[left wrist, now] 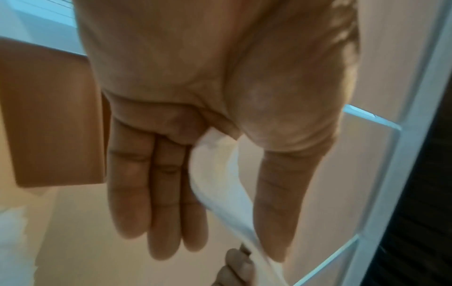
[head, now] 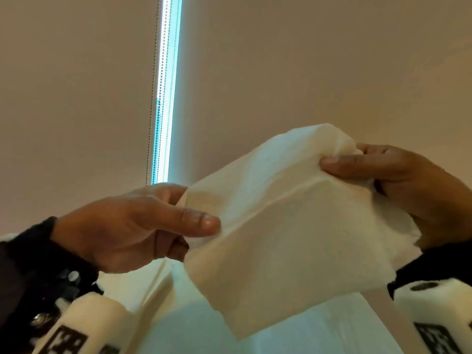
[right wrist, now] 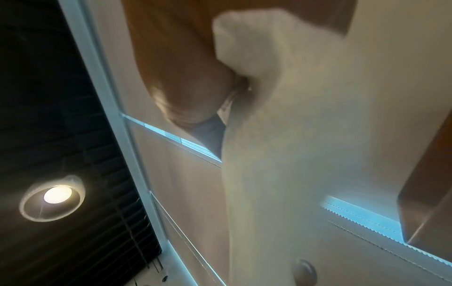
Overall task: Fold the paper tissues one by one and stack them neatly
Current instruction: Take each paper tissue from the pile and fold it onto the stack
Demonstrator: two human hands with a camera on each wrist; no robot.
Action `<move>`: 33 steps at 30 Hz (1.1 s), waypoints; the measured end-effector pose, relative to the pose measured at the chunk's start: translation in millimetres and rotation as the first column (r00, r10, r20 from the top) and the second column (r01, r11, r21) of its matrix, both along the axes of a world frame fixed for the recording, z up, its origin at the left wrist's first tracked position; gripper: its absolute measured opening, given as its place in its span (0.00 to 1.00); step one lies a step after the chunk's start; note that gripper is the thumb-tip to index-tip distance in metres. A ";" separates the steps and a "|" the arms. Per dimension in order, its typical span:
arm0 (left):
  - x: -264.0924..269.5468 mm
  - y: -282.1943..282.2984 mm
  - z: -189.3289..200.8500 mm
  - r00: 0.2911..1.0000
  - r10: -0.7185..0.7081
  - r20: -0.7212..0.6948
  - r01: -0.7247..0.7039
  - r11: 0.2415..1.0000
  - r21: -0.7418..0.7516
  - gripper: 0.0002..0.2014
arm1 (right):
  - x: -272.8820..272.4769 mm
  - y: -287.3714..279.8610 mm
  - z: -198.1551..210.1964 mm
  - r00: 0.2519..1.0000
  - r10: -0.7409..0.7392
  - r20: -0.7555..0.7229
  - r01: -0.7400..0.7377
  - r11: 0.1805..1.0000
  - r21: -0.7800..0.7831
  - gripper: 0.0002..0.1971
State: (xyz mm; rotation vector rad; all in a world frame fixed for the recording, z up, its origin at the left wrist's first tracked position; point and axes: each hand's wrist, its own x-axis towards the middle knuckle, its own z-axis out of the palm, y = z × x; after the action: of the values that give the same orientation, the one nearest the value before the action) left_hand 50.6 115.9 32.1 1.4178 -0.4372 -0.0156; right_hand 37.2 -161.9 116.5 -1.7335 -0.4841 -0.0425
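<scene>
Blinds (head: pixel 76 98) fill the background of the head view as 2 pale panels, with a bright blue-white gap (head: pixel 166 85) and a bead chain (head: pixel 153 98) running down between them. Below them a pale ledge (head: pixel 319 328) shows at the bottom edge.

In front, held up in the air between both hands, is 1 white paper tissue (head: pixel 281 226), spread out with a crease running across it and its lower corner hanging free.

The left hand (head: pixel 132 226) pinches the tissue's left edge, thumb on the near face and fingers behind; in the left wrist view those fingers (left wrist: pixel 159 193) lie nearly straight with the sheet passing between them and the thumb. The right hand (head: pixel 408 185) grips the upper right corner, thumb pressed on top and fingers curled around bunched paper. Dark sleeves cover both wrists.

A round ceiling light (right wrist: pixel 57 194) glows in the right wrist view.
</scene>
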 end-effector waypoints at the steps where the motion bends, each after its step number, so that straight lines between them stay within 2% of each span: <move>1: 1.9 8.0 -1.0 0.999 -0.046 -0.014 0.045 0.999 -0.014 0.22 | 4.8 2.7 -3.6 1.000 0.000 -0.007 0.000 0.999 0.037 0.21; 3: -5.7 18.6 1.0 0.996 -0.040 -0.074 0.038 0.999 -0.032 0.29 | 13.0 8.2 -11.0 0.999 0.009 -0.054 -0.003 0.995 0.101 0.21; 4: -8.1 22.6 0.6 0.994 -0.032 -0.107 0.027 0.998 -0.052 0.29 | 14.8 12.5 -14.4 0.997 0.014 -0.070 -0.004 0.991 0.131 0.19; 6: -10.1 25.9 4.1 0.996 -0.009 -0.087 0.003 0.998 -0.067 0.27 | 18.8 21.1 -20.7 0.998 0.000 -0.064 0.009 0.992 0.129 0.17; 9: -11.6 29.4 9.3 0.998 0.046 -0.047 -0.049 0.996 -0.071 0.29 | 26.3 33.0 -29.0 0.997 -0.072 -0.010 0.073 0.993 0.090 0.24; 12: -19.8 33.5 14.9 0.965 0.259 -0.026 -0.260 0.951 -0.167 0.40 | 33.1 42.3 -35.5 0.994 -0.105 0.019 0.100 0.978 0.186 0.36; 14: -24.8 35.7 16.1 0.932 0.363 0.024 -0.355 0.922 -0.152 0.41 | 35.8 46.4 -37.2 0.997 -0.063 0.034 0.054 0.974 0.221 0.36; 15: -26.6 36.5 16.4 0.918 0.392 0.057 -0.381 0.913 -0.144 0.39 | 36.2 48.3 -37.1 0.999 -0.022 0.029 0.015 0.973 0.230 0.32; 17: -28.6 40.5 17.7 0.892 0.439 0.110 -0.425 0.896 -0.130 0.27 | 37.1 50.9 -35.3 0.997 0.077 0.009 -0.077 0.968 0.237 0.26; 19: -29.7 45.0 20.1 0.889 0.440 0.126 -0.429 0.897 -0.105 0.15 | 40.5 50.3 -34.6 0.987 0.159 0.006 -0.156 0.965 0.213 0.27; 20: -30.9 47.5 20.3 0.894 0.430 0.128 -0.419 0.902 -0.102 0.13 | 42.9 49.7 -34.3 0.981 0.196 0.012 -0.195 0.962 0.189 0.31; 22: -34.3 52.4 21.0 0.892 0.424 0.154 -0.417 0.906 -0.081 0.19 | 46.9 48.4 -33.6 0.972 0.231 0.029 -0.233 0.967 0.106 0.38; 23: -36.0 54.5 21.5 0.879 0.442 0.178 -0.441 0.896 -0.048 0.22 | 48.9 48.1 -33.0 0.972 0.230 0.046 -0.232 0.971 0.056 0.39; 25: -39.2 57.2 21.8 0.825 0.511 0.240 -0.537 0.842 0.054 0.22 | 50.9 49.8 -30.9 0.971 0.220 0.091 -0.215 0.975 -0.056 0.34; 28: -40.4 59.0 20.0 0.722 0.599 0.347 -0.673 0.725 0.149 0.07 | 52.8 57.2 -27.2 0.965 0.221 0.142 -0.193 0.963 -0.188 0.25; 30: -41.4 61.3 18.5 0.676 0.635 0.374 -0.726 0.662 0.189 0.03 | 55.9 60.8 -25.6 0.962 0.219 0.161 -0.184 0.960 -0.210 0.22; 33: -42.5 69.1 14.9 0.646 0.665 0.374 -0.761 0.600 0.247 0.03 | 63.5 66.3 -25.5 0.955 0.277 0.106 -0.260 0.953 -0.154 0.15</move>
State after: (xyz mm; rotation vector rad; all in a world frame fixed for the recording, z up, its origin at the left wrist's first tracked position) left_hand 8.1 184.9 47.0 1.9222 -0.0133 0.7981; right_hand 100.8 -95.6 91.0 -1.7923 -0.8313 0.0785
